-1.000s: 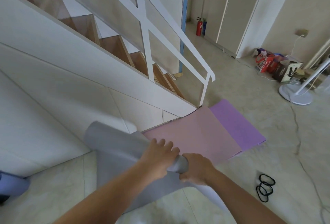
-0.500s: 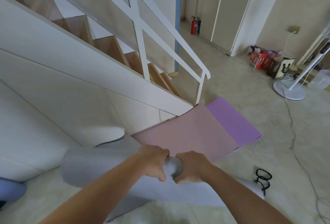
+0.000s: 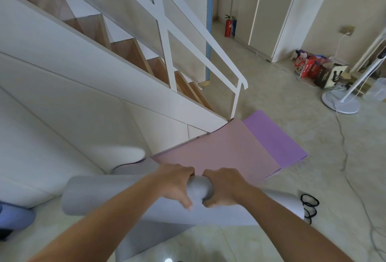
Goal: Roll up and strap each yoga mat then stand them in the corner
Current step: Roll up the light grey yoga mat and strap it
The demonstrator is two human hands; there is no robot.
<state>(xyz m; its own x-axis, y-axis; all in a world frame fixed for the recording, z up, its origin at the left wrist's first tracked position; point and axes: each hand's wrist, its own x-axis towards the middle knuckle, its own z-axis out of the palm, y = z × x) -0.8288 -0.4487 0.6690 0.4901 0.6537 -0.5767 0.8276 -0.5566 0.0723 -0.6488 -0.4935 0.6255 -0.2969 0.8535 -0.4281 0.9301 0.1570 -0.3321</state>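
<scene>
Tiled floor [image 3: 313, 157] beside the staircase [image 3: 125, 73]. Your left hand [image 3: 175, 184] and right hand [image 3: 225, 186] grip the middle of the grey yoga mat [image 3: 125, 197], side by side, fingers curled over the roll. It lies across the floor with a loose tail toward you. Rolling step, probably near done. Next: tighten, then free a hand for the black straps [image 3: 310, 205] by its right end. Pink mat [image 3: 219, 153] and purple mat [image 3: 271, 138] lie flat beyond.

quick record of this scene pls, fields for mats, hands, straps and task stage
grey mat: partly rolled, flat tail on the floor
left hand: grips the roll near its middle
right hand: grips the roll beside the left hand
pink mat: flat on the floor
purple mat: flat, partly under the pink mat
black straps: loose on the floor by the roll's right end
task stage: grey mat not yet strapped
</scene>
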